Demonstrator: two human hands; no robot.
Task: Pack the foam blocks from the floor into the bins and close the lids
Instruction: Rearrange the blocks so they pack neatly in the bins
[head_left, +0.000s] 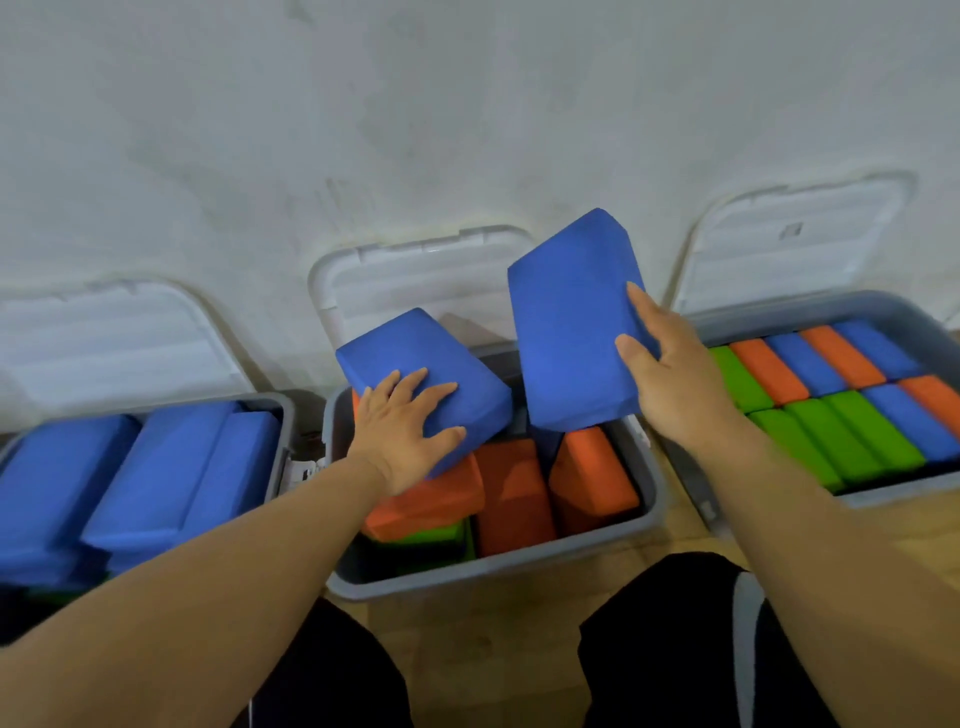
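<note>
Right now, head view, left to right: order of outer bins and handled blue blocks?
left bin → left blue block under left hand → right blue block in right hand → right bin

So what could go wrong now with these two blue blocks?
The left blue block, under the left hand, lies tilted on the orange blocks, apparently above the middle bin rim; its lid might not close. The right hand grips the right blue block by one edge; it could slip.
</note>
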